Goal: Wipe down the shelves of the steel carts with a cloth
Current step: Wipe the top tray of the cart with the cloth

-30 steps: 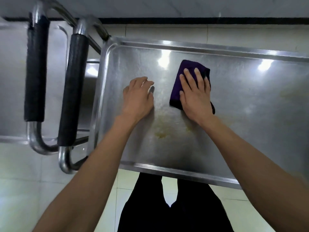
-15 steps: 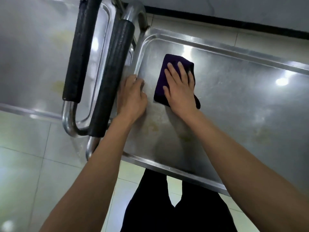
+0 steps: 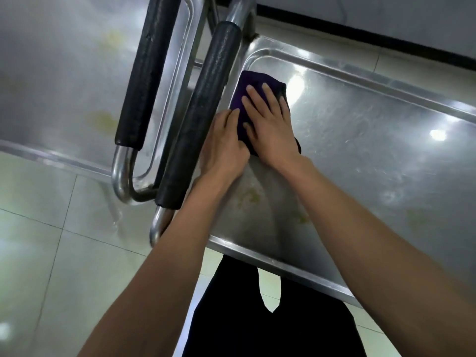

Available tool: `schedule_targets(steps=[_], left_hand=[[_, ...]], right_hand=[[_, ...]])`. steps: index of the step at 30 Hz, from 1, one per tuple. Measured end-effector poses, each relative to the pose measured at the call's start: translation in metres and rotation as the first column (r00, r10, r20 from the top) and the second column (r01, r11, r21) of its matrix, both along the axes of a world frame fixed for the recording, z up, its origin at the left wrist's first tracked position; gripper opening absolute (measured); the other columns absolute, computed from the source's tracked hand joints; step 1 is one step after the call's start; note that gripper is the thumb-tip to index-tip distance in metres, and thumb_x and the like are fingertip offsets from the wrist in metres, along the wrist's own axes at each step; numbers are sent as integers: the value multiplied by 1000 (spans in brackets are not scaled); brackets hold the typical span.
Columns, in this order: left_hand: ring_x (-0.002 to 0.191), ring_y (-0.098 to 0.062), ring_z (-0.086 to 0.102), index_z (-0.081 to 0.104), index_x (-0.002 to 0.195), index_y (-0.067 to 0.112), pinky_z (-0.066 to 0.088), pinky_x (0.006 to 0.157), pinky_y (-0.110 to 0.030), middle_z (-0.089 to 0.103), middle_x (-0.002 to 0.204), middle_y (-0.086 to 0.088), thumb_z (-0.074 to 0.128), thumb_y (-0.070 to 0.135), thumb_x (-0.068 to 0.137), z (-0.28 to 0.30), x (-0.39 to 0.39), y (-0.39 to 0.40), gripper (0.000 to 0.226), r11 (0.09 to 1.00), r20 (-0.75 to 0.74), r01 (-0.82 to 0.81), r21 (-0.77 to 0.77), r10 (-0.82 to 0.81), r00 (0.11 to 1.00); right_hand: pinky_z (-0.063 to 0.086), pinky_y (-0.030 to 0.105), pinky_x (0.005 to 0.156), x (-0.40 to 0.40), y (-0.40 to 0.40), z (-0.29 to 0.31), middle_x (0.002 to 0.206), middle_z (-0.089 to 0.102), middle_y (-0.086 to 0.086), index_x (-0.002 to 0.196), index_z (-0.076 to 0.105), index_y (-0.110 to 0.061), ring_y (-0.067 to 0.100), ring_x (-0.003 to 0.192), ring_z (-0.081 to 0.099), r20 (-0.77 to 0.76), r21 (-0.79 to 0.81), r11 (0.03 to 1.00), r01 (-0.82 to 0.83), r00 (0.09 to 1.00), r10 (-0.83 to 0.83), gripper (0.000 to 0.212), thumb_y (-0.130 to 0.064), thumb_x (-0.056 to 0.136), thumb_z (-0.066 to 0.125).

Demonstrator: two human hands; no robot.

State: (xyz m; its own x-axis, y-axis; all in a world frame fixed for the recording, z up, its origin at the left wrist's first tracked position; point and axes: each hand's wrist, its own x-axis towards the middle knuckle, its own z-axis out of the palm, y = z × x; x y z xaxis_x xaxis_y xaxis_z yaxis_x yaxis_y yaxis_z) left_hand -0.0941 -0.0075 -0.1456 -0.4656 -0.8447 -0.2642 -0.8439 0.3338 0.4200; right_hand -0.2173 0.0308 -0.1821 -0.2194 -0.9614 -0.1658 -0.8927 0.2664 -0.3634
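Note:
A folded purple cloth (image 3: 247, 86) lies on the top shelf of the steel cart (image 3: 373, 130), in its far left corner. My right hand (image 3: 270, 124) presses flat on the cloth with straight, spread fingers. My left hand (image 3: 224, 145) rests on the shelf at the cart's left edge, right beside the right hand and touching the cloth's side; its fingertips are partly hidden. Yellowish stains (image 3: 252, 197) mark the shelf nearer to me.
The cart's black padded handle (image 3: 203, 109) runs just left of my hands. A second steel cart (image 3: 59, 73) with its own black handle (image 3: 149, 70) stands to the left, its shelf stained. Pale floor tiles (image 3: 51, 253) lie below, and my dark trousers (image 3: 270, 331) show under the shelf.
My right hand has slid the cloth left and away into the shelf's corner. My left hand has shifted towards it, so the two hands now touch. The view has swung left.

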Motion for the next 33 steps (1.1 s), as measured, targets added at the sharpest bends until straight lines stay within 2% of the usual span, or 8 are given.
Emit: schedule_targets(steps=[2,4,7,14,25,28,33], left_hand=[[139,-20,35,40,149,16,23,116,-34,40,151,-3,55,11,83,-1,-1,4,67,999,44,38,-30,-37,998],[138,-22,36,45,143,19,23,117,-44,42,146,-3,56,16,80,0,-4,10,64,995,79,86,-54,-82,994],[133,-26,40,50,136,21,30,114,-53,47,140,-5,57,21,76,2,-13,28,60,978,120,192,-81,-182,976],[136,-28,37,52,134,15,33,109,-53,48,140,-7,56,18,77,3,-53,87,57,948,117,317,-24,-312,943],[136,-25,39,54,133,20,34,104,-55,51,141,-3,50,27,86,-6,-121,170,48,869,143,482,-113,-466,873],[139,-24,38,55,134,22,32,105,-55,50,145,-2,47,30,90,-4,-135,187,45,857,169,501,-121,-480,861],[141,-22,31,57,124,17,26,107,-56,47,141,-1,46,28,86,1,-150,209,41,829,289,558,-35,-526,800]], right_hand=[[4,47,125,-3,11,1,166,17,-2,156,30,-18,24,155,3,7,-12,1000,26,1000,-25,55,-29,104,41],[4,48,125,-9,26,1,166,18,-1,156,31,-17,24,154,4,6,-15,999,45,999,-45,55,-28,103,42],[5,48,124,-23,54,1,166,16,-1,156,30,-17,24,154,3,-21,5,998,61,998,-61,55,-29,104,40],[5,48,125,-68,137,3,167,12,-1,157,27,-17,24,155,0,-42,30,988,149,988,-148,55,-31,105,38],[5,47,125,-133,258,0,167,10,-5,158,24,-20,21,154,-2,-82,41,945,324,944,-320,55,-30,105,38],[5,47,125,-144,283,0,167,9,-4,158,23,-20,20,154,-4,-90,47,934,355,933,-350,56,-30,105,37],[6,49,125,-132,311,-1,167,10,-3,158,23,-19,23,154,-2,-95,39,946,323,943,-318,56,-29,105,37]])
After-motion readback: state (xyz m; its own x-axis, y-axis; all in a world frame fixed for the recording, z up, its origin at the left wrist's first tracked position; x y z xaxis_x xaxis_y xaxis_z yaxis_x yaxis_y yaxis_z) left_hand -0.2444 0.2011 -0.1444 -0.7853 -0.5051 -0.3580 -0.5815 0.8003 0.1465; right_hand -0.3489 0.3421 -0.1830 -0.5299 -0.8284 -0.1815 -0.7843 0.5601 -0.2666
